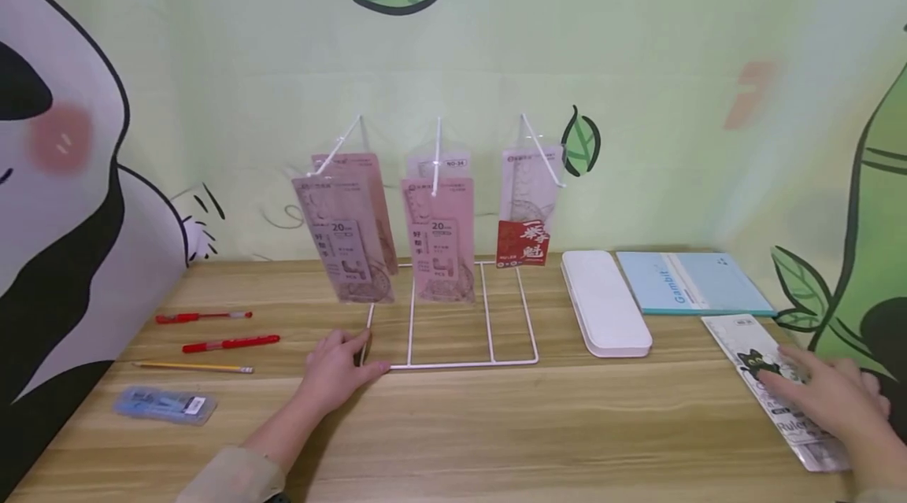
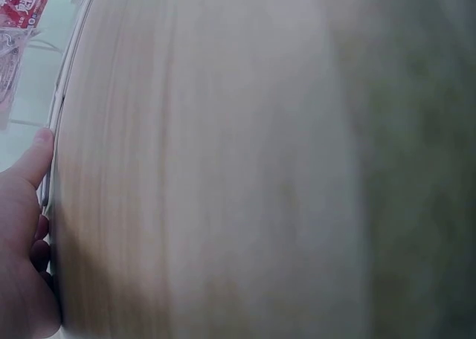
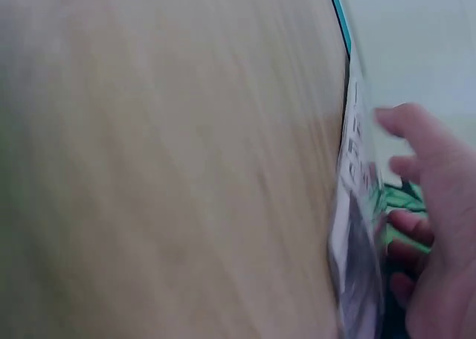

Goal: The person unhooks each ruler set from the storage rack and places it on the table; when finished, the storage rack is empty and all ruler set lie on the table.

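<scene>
A white wire display rack [image 1: 460,365] stands on the table with three hooks carrying flat packs. My left hand [image 1: 336,373] holds its front left corner, thumb along the front bar and fingers at the left side; the left wrist view shows the thumb on the wire. Pink packs [image 1: 442,251] hang on the left and middle hooks, and a clear pack with a red label [image 1: 523,243] on the right one. At the far right, my right hand [image 1: 832,393] is over a ruler set pack [image 1: 726,334] with a black cat print, fingers spread and loosely bent.
A white case [image 1: 605,302] and a light blue notebook [image 1: 694,282] lie right of the rack. On the left are two red pens [image 1: 230,343], a yellow pencil [image 1: 194,367] and a small translucent blue box [image 1: 164,405]. A printed cloth wall [image 1: 453,54] rises behind.
</scene>
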A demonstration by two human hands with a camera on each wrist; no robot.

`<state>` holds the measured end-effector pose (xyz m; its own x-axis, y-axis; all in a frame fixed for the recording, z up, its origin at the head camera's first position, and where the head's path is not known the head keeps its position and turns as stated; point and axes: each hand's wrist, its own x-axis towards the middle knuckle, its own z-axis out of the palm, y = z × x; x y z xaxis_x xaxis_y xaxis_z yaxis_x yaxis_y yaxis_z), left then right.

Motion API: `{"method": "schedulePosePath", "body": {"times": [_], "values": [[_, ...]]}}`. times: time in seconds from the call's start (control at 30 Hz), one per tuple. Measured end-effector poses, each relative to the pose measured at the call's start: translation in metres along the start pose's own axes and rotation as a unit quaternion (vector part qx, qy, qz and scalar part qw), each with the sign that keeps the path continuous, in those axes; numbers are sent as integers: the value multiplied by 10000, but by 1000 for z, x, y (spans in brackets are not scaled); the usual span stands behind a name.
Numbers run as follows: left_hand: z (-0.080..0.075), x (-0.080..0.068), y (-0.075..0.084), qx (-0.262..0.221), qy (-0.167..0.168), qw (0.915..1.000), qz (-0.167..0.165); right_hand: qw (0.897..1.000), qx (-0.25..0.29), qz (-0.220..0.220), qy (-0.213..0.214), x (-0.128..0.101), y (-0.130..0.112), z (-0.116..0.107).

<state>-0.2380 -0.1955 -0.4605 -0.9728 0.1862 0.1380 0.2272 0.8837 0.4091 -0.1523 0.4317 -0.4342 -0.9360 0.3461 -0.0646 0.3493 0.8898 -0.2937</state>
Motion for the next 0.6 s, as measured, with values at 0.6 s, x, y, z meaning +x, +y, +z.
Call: {"method": "schedulePosePath", "body": {"times": [0.6], "values": [[-1,-1,3,172,38,9998,-45,9550,1807,-2350,120,34,-144,1]]}}
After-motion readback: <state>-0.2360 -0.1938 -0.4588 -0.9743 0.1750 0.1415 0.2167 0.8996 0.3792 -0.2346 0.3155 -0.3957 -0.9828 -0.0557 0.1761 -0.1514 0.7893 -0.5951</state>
